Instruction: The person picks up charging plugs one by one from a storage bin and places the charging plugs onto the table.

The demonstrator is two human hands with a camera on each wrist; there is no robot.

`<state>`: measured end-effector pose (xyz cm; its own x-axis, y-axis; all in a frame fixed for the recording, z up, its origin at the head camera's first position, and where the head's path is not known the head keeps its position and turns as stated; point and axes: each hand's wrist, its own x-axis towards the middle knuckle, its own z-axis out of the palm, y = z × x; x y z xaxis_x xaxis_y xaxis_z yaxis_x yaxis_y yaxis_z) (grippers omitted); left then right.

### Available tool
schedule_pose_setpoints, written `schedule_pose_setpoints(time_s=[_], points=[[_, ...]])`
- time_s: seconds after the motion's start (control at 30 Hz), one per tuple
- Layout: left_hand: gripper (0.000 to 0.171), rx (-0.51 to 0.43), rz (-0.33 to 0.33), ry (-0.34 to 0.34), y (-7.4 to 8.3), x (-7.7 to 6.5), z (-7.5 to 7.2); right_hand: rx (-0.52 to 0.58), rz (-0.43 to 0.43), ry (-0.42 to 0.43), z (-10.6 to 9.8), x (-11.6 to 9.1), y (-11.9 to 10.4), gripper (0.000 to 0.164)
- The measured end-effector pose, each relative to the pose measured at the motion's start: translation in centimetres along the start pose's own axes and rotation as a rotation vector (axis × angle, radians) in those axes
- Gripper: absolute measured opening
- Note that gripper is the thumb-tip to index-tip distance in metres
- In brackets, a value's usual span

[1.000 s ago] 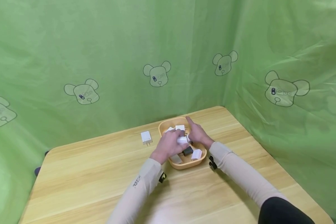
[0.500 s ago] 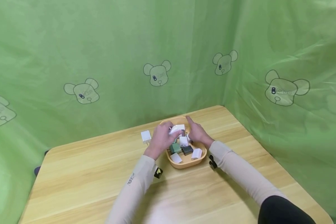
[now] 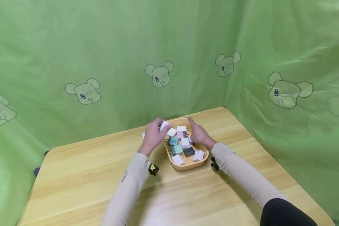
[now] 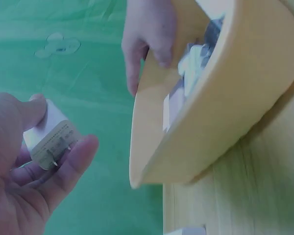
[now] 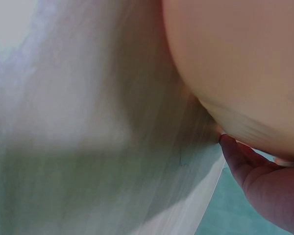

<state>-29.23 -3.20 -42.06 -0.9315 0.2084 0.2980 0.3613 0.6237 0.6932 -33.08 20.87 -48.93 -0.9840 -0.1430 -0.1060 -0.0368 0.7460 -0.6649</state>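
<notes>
Head view shows me the left hand (image 3: 153,135) holding a white charger (image 3: 164,125) between thumb and fingers, near the left edge of the orange tray (image 3: 185,168). From the left wrist I see its two metal prongs (image 4: 52,159); the tiny writing (image 4: 59,138) is too small for me to read. The right hand (image 3: 200,136) grips the tray's right side. Its own wrist camera shows me only part of that hand and the tray's outside, dark and blurry. Inside the tray lie a black charger (image 3: 189,152), two green chargers (image 3: 176,149), a pale purple charger (image 3: 181,135) and some white ones. One is half hidden by the right hand. On the table (image 3: 82,182), a bit of something white (image 3: 143,135) pokes out behind the left hand. Farther out, a black sleeve (image 3: 285,213) is cut off at the bottom, and a green curtain (image 3: 115,47) with bear faces (image 3: 86,94) hangs behind.
</notes>
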Motion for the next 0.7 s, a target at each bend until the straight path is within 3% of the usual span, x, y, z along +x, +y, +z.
schedule_pose_setpoints(time_s=[0.4,0.53,0.7], points=[[0.038,-0.364,-0.221,-0.014,-3.2,0.6,-2.0,-0.050,-0.058,0.016,-0.1,0.1,0.2,0.101],[0.040,-0.401,-0.269,-0.015,-4.1,0.7,-2.3,-0.028,-0.044,0.008,0.0,0.1,0.3,0.102],[0.045,-0.379,-0.318,-0.012,-5.3,0.6,-2.8,-0.011,-0.024,0.004,0.2,0.2,0.5,0.102]])
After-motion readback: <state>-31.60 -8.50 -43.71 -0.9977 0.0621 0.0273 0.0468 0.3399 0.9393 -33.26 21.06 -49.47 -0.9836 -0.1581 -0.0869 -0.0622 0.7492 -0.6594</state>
